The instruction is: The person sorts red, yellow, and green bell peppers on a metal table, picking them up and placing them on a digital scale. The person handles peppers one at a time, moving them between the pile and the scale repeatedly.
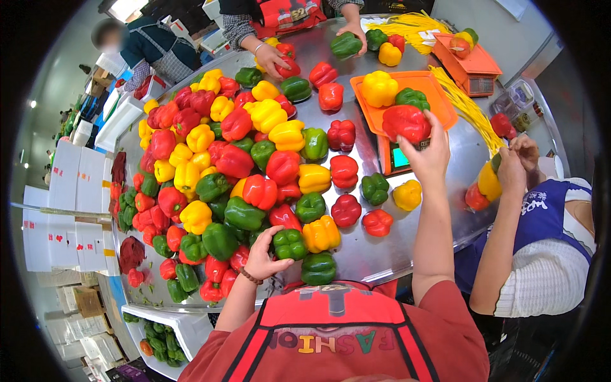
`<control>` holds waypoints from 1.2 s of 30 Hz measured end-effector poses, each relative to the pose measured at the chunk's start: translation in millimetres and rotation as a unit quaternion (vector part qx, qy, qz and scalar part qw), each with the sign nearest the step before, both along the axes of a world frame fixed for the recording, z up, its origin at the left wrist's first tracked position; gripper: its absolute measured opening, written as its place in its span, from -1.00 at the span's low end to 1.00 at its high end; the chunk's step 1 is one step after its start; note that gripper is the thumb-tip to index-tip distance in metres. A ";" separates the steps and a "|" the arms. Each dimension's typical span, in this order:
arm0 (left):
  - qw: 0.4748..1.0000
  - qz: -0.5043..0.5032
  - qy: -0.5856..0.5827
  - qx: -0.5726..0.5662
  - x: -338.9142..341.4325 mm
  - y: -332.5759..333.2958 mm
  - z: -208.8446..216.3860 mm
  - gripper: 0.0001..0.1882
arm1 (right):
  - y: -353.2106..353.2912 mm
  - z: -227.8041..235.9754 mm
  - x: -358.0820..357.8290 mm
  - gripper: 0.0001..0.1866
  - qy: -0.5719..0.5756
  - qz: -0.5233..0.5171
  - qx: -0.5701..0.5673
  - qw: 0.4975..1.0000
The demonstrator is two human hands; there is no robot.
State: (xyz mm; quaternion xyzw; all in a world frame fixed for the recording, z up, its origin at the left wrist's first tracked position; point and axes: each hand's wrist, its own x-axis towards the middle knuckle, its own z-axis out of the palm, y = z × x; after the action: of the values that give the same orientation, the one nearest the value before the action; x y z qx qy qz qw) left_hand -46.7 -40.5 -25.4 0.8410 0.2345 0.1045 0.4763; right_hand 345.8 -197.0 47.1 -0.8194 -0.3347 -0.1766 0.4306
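Observation:
My right hand [428,153] grips a red bell pepper [406,123] between thumb and fingers, over the orange scale tray [444,95]. A yellow bell pepper [380,88] and a green bell pepper [413,99] share that tray. Near the table's front edge, my left hand [259,260] is curled round the left side of another green bell pepper [289,244], thumb below and fingers above. Beside that one sit a yellow pepper [321,234] and a dark green pepper [318,268]. The scale's lit green display [400,157] shows below the tray.
A large heap of mixed peppers [223,159] covers the metal table's [388,251] left half. Across it, a co-worker's hands [272,60] handle peppers. On the right, another person's hands [514,167] hold bagged peppers. Yellow ties [468,105] and a second orange scale [468,67] lie beyond.

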 end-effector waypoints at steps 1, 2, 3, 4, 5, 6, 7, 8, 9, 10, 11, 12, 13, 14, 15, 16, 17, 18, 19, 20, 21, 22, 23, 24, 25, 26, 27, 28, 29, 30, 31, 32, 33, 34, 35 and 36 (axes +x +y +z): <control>1.000 0.001 0.001 -0.012 1.3 0.8 -0.3 -0.14 | 3.3 -0.6 10.7 -0.23 -0.015 -0.008 -0.021 1.000; 1.000 0.004 0.004 -0.024 1.4 1.6 -1.9 -0.14 | 8.9 -5.5 20.7 -0.23 -0.030 -0.014 -0.042 0.999; 0.999 0.006 0.006 -0.036 1.4 2.2 -3.6 -0.14 | 13.8 -10.0 28.3 -0.23 -0.045 -0.021 -0.064 0.997; 0.999 0.006 0.005 -0.036 1.4 3.0 -6.0 -0.14 | 18.0 -13.2 32.8 -0.25 -0.035 -0.018 -0.077 0.996; 0.999 0.009 0.006 -0.036 -0.2 3.4 -9.8 -0.13 | 24.7 -22.2 38.6 -0.26 -0.047 -0.015 -0.072 0.996; 0.999 0.011 0.006 -0.036 -1.1 3.4 -13.0 -0.13 | 29.8 -31.7 43.9 -0.26 -0.059 -0.014 -0.067 0.996; 0.999 0.013 0.003 -0.046 -1.2 3.0 -15.7 -0.13 | 31.3 -39.5 47.8 -0.27 -0.071 -0.013 -0.063 0.995; 0.998 0.019 0.000 -0.055 -1.9 2.0 -18.1 -0.12 | 32.1 -41.3 47.7 -0.26 -0.071 -0.011 -0.064 0.995; 0.998 0.025 -0.003 -0.064 -2.3 1.5 -20.0 -0.12 | 30.6 -42.5 47.7 -0.25 -0.054 -0.008 -0.036 0.998; 0.997 0.026 -0.006 -0.068 -2.7 1.5 -21.9 -0.12 | 26.5 -43.9 47.3 -0.25 -0.037 -0.005 -0.008 0.999; 0.997 0.029 -0.009 -0.072 -4.0 1.0 -23.7 -0.12 | 22.1 -46.3 45.1 -0.24 -0.019 0.000 0.020 1.000; 0.996 0.031 -0.012 -0.078 -4.6 0.5 -24.9 -0.11 | 13.7 -47.1 38.1 -0.25 0.023 -0.013 0.056 0.998; 0.996 0.032 -0.013 -0.080 -4.6 -0.3 -25.3 -0.11 | 2.8 -52.0 32.3 -0.27 0.082 -0.024 0.092 0.992; 0.996 0.032 -0.014 -0.080 -3.9 -0.5 -25.5 -0.11 | -10.3 -60.6 27.7 -0.30 0.141 -0.035 0.130 0.981; 0.996 0.032 -0.014 -0.080 -3.5 -0.7 -25.6 -0.11 | -22.9 -75.5 23.5 -0.36 0.157 -0.037 0.155 0.975; 0.997 0.032 -0.016 -0.075 -3.5 -1.0 -24.2 -0.12 | -37.0 -83.6 15.1 -0.44 0.166 -0.048 0.144 0.974; 0.997 0.028 -0.018 -0.072 -1.8 -0.9 -22.0 -0.12 | -49.9 -91.5 8.6 -0.47 0.186 -0.062 0.114 0.974; 0.997 0.027 -0.018 -0.070 -1.1 -1.0 -20.6 -0.12 | -60.2 -100.9 2.7 -0.49 0.208 -0.075 0.082 0.972; 0.996 0.030 -0.013 -0.078 -1.0 -1.1 -20.3 -0.12 | -67.5 -109.0 -1.7 -0.52 0.230 -0.087 0.050 0.968; 0.996 0.031 -0.011 -0.083 0.0 -0.8 -20.1 -0.12 | -73.2 -114.5 -4.4 -0.53 0.240 -0.085 0.044 0.966; 0.995 0.033 -0.010 -0.089 1.0 -0.6 -19.8 -0.12 | -77.9 -119.3 -6.8 -0.54 0.250 -0.082 0.038 0.964; 0.996 0.031 -0.005 -0.083 2.1 -0.2 -19.2 -0.12 | -80.8 -123.8 -8.3 -0.55 0.260 -0.079 0.031 0.962; 0.997 0.030 -0.001 -0.077 3.9 0.6 -17.6 -0.12 | -81.5 -126.7 -8.7 -0.56 0.282 -0.073 0.033 0.956; 0.997 0.029 0.003 -0.071 4.9 0.7 -16.5 -0.12 | -81.7 -129.0 -9.4 -0.56 0.304 -0.068 0.034 0.950; 0.997 0.030 0.004 -0.073 5.0 0.2 -16.0 -0.13 | -82.3 -130.5 -10.0 -0.56 0.327 -0.062 0.035 0.943; 0.997 0.033 0.005 -0.076 4.7 -0.5 -15.7 -0.13 | -80.8 -129.0 -12.0 -0.56 0.319 -0.050 0.022 0.946; 0.996 0.036 0.006 -0.079 4.4 -1.4 -14.9 -0.13 | -80.5 -128.3 -13.2 -0.56 0.321 -0.046 0.009 0.946; 0.996 0.033 0.010 -0.077 3.3 -2.9 -12.8 -0.13 | -80.3 -127.7 -14.3 -0.56 0.323 -0.042 -0.004 0.945; 0.997 0.032 0.016 -0.074 0.5 -4.7 -7.3 -0.14 | -77.9 -127.5 -17.0 -0.56 0.327 -0.036 -0.017 0.944; 0.997 0.032 0.022 -0.071 -2.8 -6.8 -4.1 -0.14 | -76.0 -126.0 -20.5 -0.56 0.331 -0.024 -0.016 0.943; 0.995 0.025 0.017 -0.100 -6.5 -11.3 -8.3 -0.12 | -76.2 -123.0 -21.7 -0.57 0.331 -0.008 -0.024 0.943; 0.995 0.020 0.009 -0.096 -7.3 -13.5 -10.8 -0.11 | -74.4 -120.2 -23.1 -0.57 0.332 0.011 -0.030 0.943; 0.996 0.016 0.002 -0.092 -8.1 -16.5 -12.5 -0.11 | -71.4 -116.8 -24.2 -0.58 0.334 0.031 -0.037 0.941; 0.988 0.044 -0.004 -0.148 -11.2 -19.8 -12.0 -0.11 | -62.0 -113.0 -20.2 -0.58 0.289 0.009 -0.019 0.957; 0.994 0.031 -0.005 -0.103 -10.8 -21.2 -11.6 -0.11 | -50.9 -96.0 -16.0 -0.56 0.277 0.002 0.017 0.961; 0.998 0.017 -0.004 -0.059 -9.5 -20.1 -9.7 -0.11 | -42.2 -87.8 -4.4 -0.53 0.183 0.028 0.048 0.982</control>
State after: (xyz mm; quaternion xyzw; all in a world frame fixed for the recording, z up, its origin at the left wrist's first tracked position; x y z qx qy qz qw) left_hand -56.1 -60.6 -35.1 0.8069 0.2527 0.1024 0.5240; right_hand 341.5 -239.3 -40.7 -0.8068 -0.2641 -0.0273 0.5278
